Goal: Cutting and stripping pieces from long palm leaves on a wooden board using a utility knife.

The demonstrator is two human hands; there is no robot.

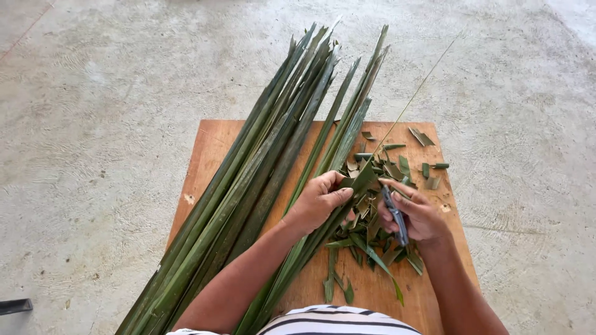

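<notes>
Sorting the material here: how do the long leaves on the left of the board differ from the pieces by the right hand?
The long leaves are whole, narrow strips lying side by side and reaching past the wooden board; the cut pieces are short scraps. The leaves lie in one direction; the pieces are scattered in a loose heap under the right hand. Both are dark green.

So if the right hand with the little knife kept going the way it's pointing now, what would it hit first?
The right hand points its small knife up and left at the leaf strip pinched in the left hand. It would probably meet that strip first, though depth is hard to judge.
</notes>
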